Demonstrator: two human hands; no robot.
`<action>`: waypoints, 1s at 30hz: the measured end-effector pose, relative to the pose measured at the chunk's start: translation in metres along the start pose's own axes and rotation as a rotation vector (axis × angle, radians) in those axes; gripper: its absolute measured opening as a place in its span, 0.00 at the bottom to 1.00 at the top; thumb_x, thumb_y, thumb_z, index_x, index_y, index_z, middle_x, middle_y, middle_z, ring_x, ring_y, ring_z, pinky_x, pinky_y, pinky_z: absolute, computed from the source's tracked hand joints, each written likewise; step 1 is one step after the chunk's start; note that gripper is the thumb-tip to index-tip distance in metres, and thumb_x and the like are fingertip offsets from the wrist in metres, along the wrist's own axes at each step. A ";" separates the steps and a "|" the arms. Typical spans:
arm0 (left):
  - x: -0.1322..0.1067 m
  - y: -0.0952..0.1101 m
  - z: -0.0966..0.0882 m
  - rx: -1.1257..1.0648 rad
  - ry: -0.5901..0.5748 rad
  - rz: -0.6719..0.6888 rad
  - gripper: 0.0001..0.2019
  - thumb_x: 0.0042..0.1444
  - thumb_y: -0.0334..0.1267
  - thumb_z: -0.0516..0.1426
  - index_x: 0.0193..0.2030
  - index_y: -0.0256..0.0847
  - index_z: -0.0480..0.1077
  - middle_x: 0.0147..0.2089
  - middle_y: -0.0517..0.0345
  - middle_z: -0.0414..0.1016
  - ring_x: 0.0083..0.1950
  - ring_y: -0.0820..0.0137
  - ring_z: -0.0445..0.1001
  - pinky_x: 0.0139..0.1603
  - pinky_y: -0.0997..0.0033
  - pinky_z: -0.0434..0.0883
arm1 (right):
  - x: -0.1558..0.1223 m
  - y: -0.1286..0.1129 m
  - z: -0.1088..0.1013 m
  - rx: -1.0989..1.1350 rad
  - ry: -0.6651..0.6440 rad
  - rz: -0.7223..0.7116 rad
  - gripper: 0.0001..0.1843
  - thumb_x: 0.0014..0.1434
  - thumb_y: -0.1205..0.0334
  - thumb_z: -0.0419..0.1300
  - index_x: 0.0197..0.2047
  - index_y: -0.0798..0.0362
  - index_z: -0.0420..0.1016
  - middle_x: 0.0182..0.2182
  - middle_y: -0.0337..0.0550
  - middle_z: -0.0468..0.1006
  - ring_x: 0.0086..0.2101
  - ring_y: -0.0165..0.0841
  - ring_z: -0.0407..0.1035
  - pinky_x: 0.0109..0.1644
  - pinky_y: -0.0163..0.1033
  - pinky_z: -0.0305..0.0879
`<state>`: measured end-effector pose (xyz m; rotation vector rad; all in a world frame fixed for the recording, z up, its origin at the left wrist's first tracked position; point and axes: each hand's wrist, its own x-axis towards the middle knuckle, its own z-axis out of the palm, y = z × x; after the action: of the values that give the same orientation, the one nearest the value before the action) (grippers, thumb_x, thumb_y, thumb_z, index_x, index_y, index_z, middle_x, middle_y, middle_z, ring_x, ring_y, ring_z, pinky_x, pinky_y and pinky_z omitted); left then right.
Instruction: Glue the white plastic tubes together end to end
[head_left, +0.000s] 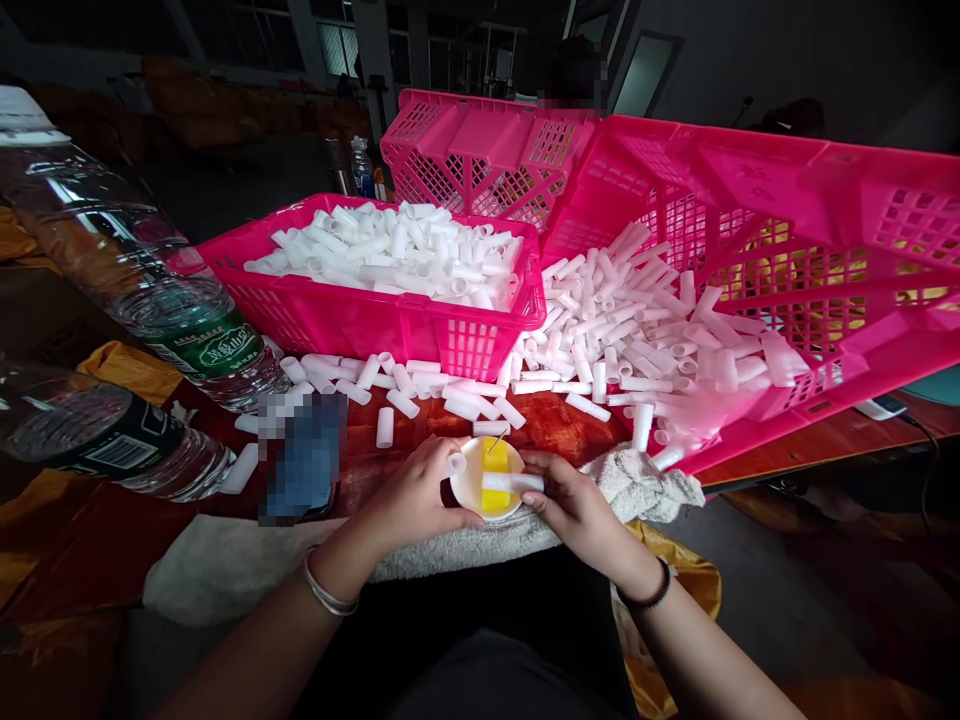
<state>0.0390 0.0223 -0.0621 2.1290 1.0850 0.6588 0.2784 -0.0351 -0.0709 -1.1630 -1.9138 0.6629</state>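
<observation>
My left hand [420, 497] curls around the left side of a small white round dish [468, 490], its thumb by the lower rim. A short white plastic tube [456, 464] shows end-on at its fingers. My right hand [574, 505] pinches another white tube [512, 482] between thumb and fingers, level over the dish. Inside the dish is a bright yellow block [495, 462] with a thin stick at its top. Its exact kind I cannot make out. A grey-white towel [480, 548] lies along the table edge under my hands.
A pink basket [360, 315] heaped with white tubes stands ahead. At right, a tipped pink basket [825, 180] spills a pile of tubes [622, 310] onto the red table [547, 425]. Two big water bottles [217, 340] and a blurred-out dark blue item [304, 460] are left.
</observation>
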 end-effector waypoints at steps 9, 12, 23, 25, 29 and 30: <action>0.000 0.005 -0.012 0.231 0.057 0.201 0.19 0.56 0.42 0.60 0.50 0.38 0.61 0.62 0.38 0.62 0.64 0.51 0.62 0.61 0.48 0.66 | 0.001 0.003 0.006 -0.074 0.163 -0.231 0.12 0.62 0.72 0.57 0.48 0.49 0.72 0.43 0.49 0.75 0.44 0.38 0.73 0.46 0.44 0.74; -0.002 0.017 -0.022 0.318 0.036 0.225 0.10 0.64 0.32 0.48 0.50 0.40 0.63 0.52 0.45 0.71 0.53 0.60 0.72 0.50 0.58 0.73 | 0.005 -0.009 0.005 0.151 0.294 -0.077 0.12 0.62 0.68 0.59 0.49 0.48 0.71 0.42 0.47 0.77 0.43 0.37 0.74 0.44 0.42 0.75; -0.022 0.085 -0.013 0.241 -0.082 0.217 0.07 0.61 0.36 0.51 0.39 0.38 0.69 0.35 0.52 0.73 0.36 0.64 0.70 0.37 0.64 0.68 | 0.012 -0.070 -0.017 -0.192 0.217 -0.247 0.11 0.66 0.68 0.50 0.32 0.52 0.69 0.23 0.39 0.72 0.25 0.31 0.69 0.30 0.35 0.66; -0.027 0.099 -0.002 -0.160 -0.232 -0.005 0.09 0.61 0.39 0.51 0.33 0.38 0.67 0.29 0.59 0.68 0.30 0.70 0.65 0.31 0.70 0.63 | 0.005 -0.075 -0.017 -0.262 0.285 -0.313 0.14 0.65 0.70 0.48 0.27 0.50 0.63 0.18 0.36 0.66 0.21 0.31 0.64 0.27 0.36 0.62; -0.031 0.119 0.012 -0.770 -0.572 -0.398 0.13 0.55 0.47 0.55 0.31 0.38 0.66 0.23 0.66 0.58 0.23 0.76 0.55 0.24 0.75 0.53 | -0.023 -0.085 -0.032 -0.328 0.206 -0.364 0.11 0.65 0.69 0.48 0.33 0.49 0.67 0.20 0.39 0.71 0.22 0.33 0.67 0.29 0.39 0.66; -0.031 0.122 0.016 -0.851 -0.655 -0.456 0.13 0.54 0.48 0.55 0.31 0.38 0.66 0.22 0.66 0.57 0.22 0.77 0.53 0.23 0.75 0.52 | -0.031 -0.087 -0.036 -0.333 0.190 -0.364 0.10 0.65 0.68 0.48 0.35 0.49 0.68 0.21 0.40 0.72 0.23 0.34 0.69 0.30 0.41 0.68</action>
<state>0.0950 -0.0634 0.0132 1.1574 0.6884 0.1183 0.2744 -0.0998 0.0038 -0.9913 -2.0441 0.0362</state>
